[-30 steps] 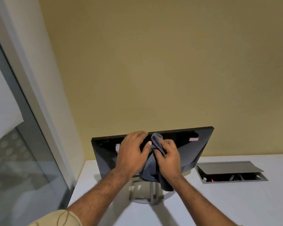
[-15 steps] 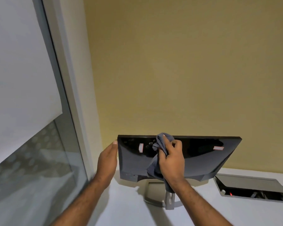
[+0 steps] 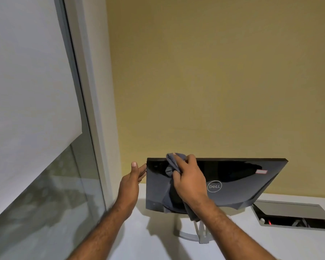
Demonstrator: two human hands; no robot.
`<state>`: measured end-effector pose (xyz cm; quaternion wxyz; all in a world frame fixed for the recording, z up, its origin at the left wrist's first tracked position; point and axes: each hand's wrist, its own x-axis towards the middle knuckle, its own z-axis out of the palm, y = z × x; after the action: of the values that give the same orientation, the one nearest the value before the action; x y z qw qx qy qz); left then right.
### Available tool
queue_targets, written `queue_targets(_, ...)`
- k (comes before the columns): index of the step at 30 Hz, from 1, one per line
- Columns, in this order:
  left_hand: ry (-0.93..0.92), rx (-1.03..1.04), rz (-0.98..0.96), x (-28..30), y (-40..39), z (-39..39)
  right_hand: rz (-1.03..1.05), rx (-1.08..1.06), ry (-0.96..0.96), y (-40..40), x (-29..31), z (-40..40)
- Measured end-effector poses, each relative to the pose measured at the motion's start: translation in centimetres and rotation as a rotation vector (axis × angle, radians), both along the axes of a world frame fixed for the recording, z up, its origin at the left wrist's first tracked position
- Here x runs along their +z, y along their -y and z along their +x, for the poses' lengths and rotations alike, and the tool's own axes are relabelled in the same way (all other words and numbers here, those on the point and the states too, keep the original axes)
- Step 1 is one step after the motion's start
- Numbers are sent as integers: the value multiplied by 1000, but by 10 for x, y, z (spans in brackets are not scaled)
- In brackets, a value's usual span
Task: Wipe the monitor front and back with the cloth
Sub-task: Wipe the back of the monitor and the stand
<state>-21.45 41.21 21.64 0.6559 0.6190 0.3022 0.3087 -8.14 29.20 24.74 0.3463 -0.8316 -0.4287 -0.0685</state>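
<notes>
two bare forearms with dark hair, no sleeves in view. left hand (image 3: 133, 177): bare, short pale thumbnail, no ring, no watch. right hand (image 3: 189, 180): bare, no ring, no wristband. neither wore a glove.

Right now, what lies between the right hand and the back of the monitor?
The grey cloth: the right hand grips it and presses it against the monitor back, near the top left, in the head view.

glossy black monitor (image 3: 238, 184) back, grey cloth (image 3: 172, 162) on it
</notes>
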Motion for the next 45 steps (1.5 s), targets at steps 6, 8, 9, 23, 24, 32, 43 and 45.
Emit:
queue_targets(6,5,-45,-11,-1,-8,-3,-125,-131,57,-35,7,-33)
queue_targets(8,26,-78,-32,0,-9,-4,-145,-75,98,-51,7,-45)
queue_targets(9,37,-91,-44,1,-9,-5,-142,-41,110,-56,6,-49)
queue_targets(23,207,-223,-326,-14,-25,-13,-14,24,296,-58,-18,-46)
queue_targets(24,228,-224,-348,-14,-26,-13,-18,41,336,-59,-19,-46)
queue_targets(32,238,-246,-349,-10,-28,-16,-381,205,573,-24,-73,-13)
queue_targets(43,104,-222,-177,-3,-19,-20,236,-58,309,-14,-46,-4)
queue_targets(45,104,-225,-169,-2,-17,-19,137,20,422,-10,-61,1)
